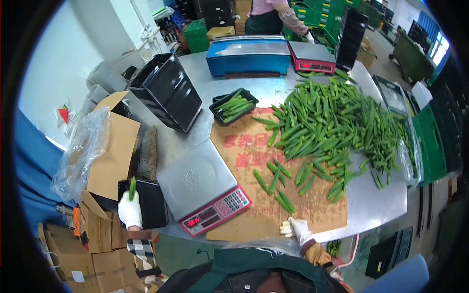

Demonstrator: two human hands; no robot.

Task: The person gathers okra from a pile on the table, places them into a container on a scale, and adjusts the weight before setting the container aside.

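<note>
My left hand (130, 211), in a white glove, is closed on a green okra pod (132, 188) over a black tray (152, 202) at the left. My right hand (296, 228), also gloved, lies with fingers apart at the front edge of a flattened cardboard sheet (244, 215). Just above it are a few loose pods (284, 201). A large okra pile (337, 117) covers the right of the metal table. Between my hands stands a red-framed scale (195, 180) with a bare plate. Farther back, a small black tray (233, 106) holds okra.
Stacked black trays (168, 93) stand at the back left, beside an open carton (115, 151) with plastic film. At the back are a blue machine (248, 56) and a second scale (312, 52). Behind the table a person (266, 19) stands near green crates.
</note>
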